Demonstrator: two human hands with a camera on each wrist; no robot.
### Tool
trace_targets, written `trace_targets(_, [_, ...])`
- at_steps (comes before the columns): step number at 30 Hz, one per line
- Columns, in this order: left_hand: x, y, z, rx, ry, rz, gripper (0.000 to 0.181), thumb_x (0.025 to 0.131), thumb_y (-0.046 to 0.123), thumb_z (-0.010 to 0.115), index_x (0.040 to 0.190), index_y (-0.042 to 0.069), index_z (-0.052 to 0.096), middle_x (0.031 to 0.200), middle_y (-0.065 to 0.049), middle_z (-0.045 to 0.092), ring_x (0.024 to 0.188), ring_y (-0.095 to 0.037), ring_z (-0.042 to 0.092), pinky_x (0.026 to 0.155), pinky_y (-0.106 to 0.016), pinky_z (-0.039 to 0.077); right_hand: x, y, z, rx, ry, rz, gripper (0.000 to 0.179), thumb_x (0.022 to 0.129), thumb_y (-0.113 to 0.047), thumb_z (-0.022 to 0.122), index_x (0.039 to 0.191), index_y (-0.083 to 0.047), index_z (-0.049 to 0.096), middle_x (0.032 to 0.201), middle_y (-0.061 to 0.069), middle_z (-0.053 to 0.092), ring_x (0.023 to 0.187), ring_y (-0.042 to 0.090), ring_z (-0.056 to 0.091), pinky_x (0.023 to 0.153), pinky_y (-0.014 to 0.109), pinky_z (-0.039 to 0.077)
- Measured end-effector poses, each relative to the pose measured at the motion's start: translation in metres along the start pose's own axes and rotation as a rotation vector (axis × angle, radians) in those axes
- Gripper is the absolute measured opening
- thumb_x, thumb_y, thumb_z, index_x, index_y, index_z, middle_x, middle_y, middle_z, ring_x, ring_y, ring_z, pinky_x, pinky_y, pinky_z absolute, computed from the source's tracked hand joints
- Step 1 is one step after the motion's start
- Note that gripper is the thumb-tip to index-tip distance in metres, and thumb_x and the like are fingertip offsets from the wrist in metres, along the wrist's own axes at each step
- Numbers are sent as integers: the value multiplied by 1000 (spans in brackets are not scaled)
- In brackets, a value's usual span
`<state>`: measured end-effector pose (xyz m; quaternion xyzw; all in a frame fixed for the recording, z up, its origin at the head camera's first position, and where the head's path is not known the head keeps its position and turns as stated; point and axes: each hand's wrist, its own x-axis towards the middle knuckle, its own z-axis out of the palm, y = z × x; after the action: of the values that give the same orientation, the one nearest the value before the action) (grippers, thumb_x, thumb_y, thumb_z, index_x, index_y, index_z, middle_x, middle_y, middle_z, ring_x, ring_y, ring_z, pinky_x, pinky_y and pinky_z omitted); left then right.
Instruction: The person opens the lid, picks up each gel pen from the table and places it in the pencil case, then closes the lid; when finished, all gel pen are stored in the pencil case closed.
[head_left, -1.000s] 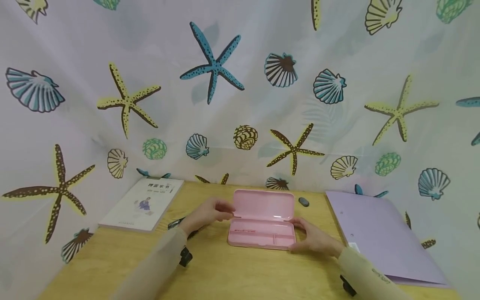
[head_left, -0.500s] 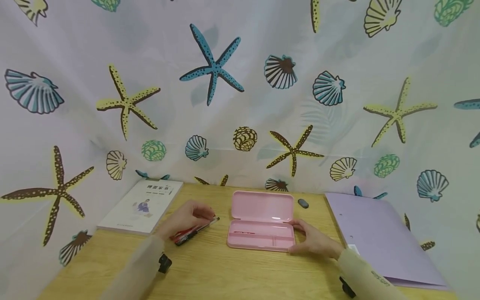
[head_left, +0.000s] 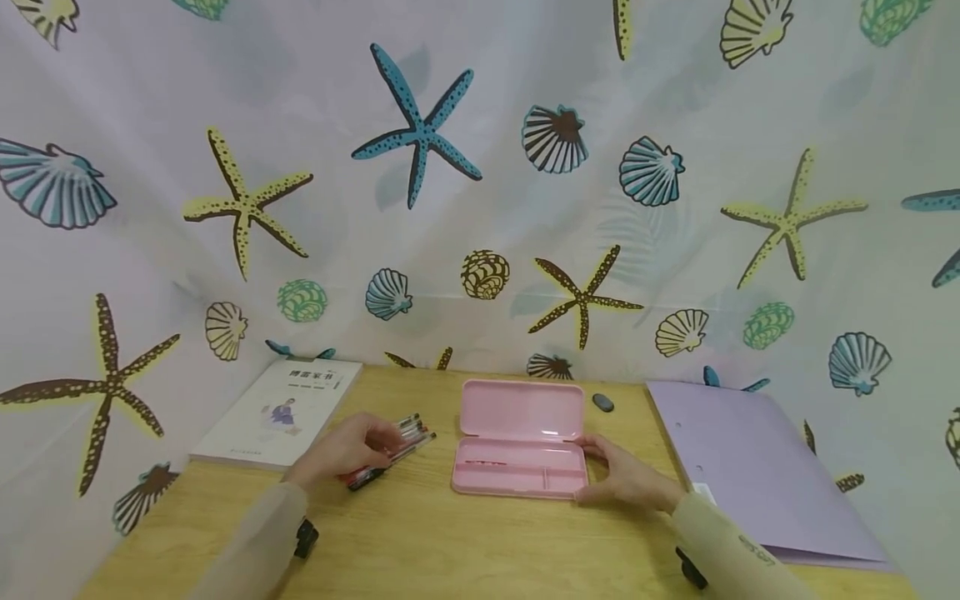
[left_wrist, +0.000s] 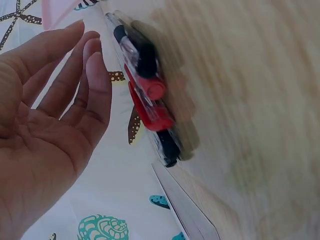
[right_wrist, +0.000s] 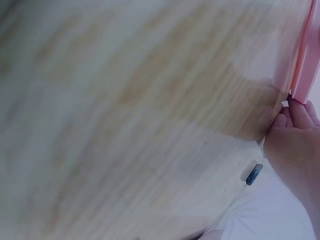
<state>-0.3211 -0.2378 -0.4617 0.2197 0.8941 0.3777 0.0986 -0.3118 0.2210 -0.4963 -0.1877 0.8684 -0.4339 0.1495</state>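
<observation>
A pink pencil case point(head_left: 521, 410) lies with its lid raised on the table. Its base is split into compartments, with a thin red streak showing inside. My right hand point(head_left: 630, 479) holds the case's right end, thumb at the front corner and fingers near the hinge; the right wrist view has its fingertips against the pink side. To the left, several pens point(head_left: 408, 435) with red and black caps lie in a bundle. My left hand point(head_left: 345, 450) hovers beside and partly over them in the head view. From the left wrist, its loosely bent fingers point(left_wrist: 97, 75) are apart from the pens.
A white book point(head_left: 277, 417) lies at the back left. Behind the case's right side is a small dark oval object point(head_left: 603, 402). A purple folder point(head_left: 765, 467) covers the right of the wooden table point(head_left: 480, 550); a patterned curtain point(head_left: 480, 208) hangs behind.
My left hand has moved left from the pencil case to the pens, then drawn slightly back, leaving more of the pens showing. The right hand stays on the case.
</observation>
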Motion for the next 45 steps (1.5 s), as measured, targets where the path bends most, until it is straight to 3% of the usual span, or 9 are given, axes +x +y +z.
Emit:
trace_targets(9, [-6,-6,-1,103,-13,-48,24,81,-3,73,103,7,75,94,-3,72,80,-13,58,72,-30,50,1,-2,1,-1,2,18,85,74,-30,87,143,-11,41,151,16,43,145,34,29,119,58,10])
trace_targets(14, [-6,-5,0,131,-5,-26,25,81,-3,74,103,8,75,92,-2,70,79,-14,56,70,-30,49,2,-1,0,21,-8,4,83,75,-28,86,142,-10,41,151,17,43,145,34,29,118,58,11])
trace_targets(22, [-4,-3,6,193,-45,26,28,79,-1,76,104,10,74,91,1,70,78,-10,57,69,-26,49,1,-4,-1,7,-8,35,87,74,-31,86,144,-12,39,152,15,41,146,34,28,118,59,10])
trace_targets(33, [5,4,12,261,-67,-9,21,80,4,78,98,15,76,91,5,70,80,-8,60,74,-29,51,1,-5,-3,-12,-2,44,87,74,-34,86,145,-14,39,153,14,40,147,34,26,118,59,9])
trace_targets(40, [6,5,12,324,-47,86,16,79,6,78,92,13,74,83,5,69,74,-5,57,68,-25,49,-1,-5,-3,-16,-4,21,84,75,-32,85,144,-16,40,152,13,41,146,34,26,118,60,10])
trace_targets(45, [8,6,15,329,-6,45,14,79,6,75,89,16,73,83,7,66,75,-7,56,70,-28,48,-2,-5,-2,-9,-2,17,83,75,-31,86,143,-15,41,152,14,42,146,34,27,117,61,10])
